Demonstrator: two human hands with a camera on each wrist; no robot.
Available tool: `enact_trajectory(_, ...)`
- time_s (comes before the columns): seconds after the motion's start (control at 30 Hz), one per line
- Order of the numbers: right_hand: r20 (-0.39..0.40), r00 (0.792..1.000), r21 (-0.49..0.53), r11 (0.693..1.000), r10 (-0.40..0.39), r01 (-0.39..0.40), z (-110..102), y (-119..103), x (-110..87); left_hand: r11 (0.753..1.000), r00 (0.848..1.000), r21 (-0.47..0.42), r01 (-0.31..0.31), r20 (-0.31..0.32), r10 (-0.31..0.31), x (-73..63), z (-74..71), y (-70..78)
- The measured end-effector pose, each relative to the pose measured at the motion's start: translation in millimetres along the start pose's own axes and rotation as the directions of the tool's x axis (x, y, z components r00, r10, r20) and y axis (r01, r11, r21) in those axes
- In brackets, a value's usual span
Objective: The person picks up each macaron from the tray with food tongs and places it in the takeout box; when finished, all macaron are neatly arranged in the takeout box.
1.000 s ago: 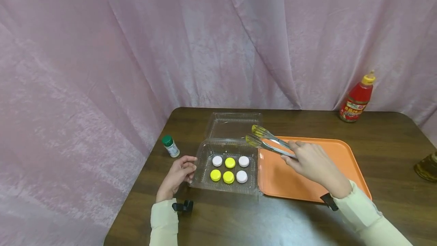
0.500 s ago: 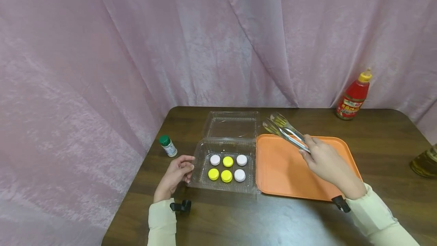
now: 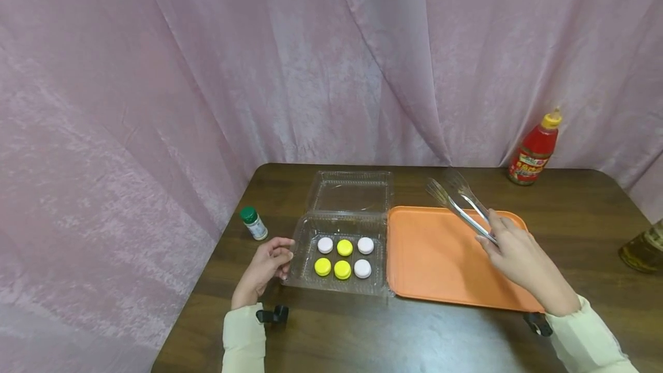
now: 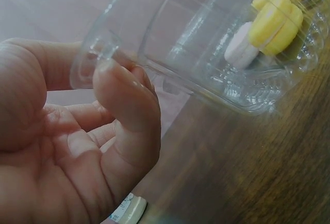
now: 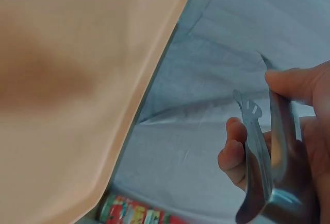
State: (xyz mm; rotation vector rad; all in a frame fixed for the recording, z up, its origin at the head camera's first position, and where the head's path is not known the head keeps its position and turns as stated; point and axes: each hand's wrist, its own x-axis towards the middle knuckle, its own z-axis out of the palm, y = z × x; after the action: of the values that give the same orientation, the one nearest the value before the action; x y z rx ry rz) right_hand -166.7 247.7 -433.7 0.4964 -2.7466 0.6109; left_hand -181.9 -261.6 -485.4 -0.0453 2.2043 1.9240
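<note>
A clear plastic clamshell box [image 3: 339, 288] lies on the table with its lid [image 3: 352, 193] folded back. Inside are two rows of macarons, three yellow [image 3: 344, 247] and three white [image 3: 365, 245]. My left hand [image 3: 262, 268] pinches the box's left rim between thumb and finger, as the left wrist view shows closely. My right hand [image 3: 522, 257] grips metal tongs [image 3: 470, 221], held over the orange tray [image 3: 425, 266]. The tongs' arms stand apart with nothing between them. In the right wrist view, the tongs' bent end [image 5: 283, 198] is closest to the camera.
A green-capped shaker bottle [image 3: 254, 223] stands left of the box. At the back right is a red sauce bottle [image 3: 534, 151] with a yellow cap. A jar of dark yellow liquid [image 3: 644, 249] stands at the right edge. A pink curtain [image 3: 290, 62] hangs behind the table.
My right hand has moved right with the tongs, from beside the box to over the tray's far right part. The left hand stays on the box rim, and the macarons have not moved.
</note>
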Motion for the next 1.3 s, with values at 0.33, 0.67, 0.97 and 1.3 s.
enact_trajectory(0.33,-0.12,0.992,0.005,0.999,0.041,-0.04,-3.4,24.4,-18.3,1.0,1.0,0.001,-0.01,0.019,0.01,0.0,-1.0,-1.0)
enact_trajectory(0.67,-0.13,0.969,0.006,0.977,0.212,-0.213,-12.5,48.5,-41.1,1.0,1.0,0.001,-0.004,0.015,0.004,1.4,-0.4,-1.1)
enact_trajectory(0.97,-0.171,0.922,-0.044,0.932,0.348,-0.36,-24.8,72.3,-54.9,1.0,1.0,-0.003,-0.007,-0.005,0.007,2.5,-2.1,-1.5)
enact_trajectory(1.3,-0.166,0.843,-0.079,0.845,0.512,-0.529,-32.2,91.7,-74.7,1.0,1.0,-0.007,0.009,-0.011,-0.009,1.5,0.6,-3.1)
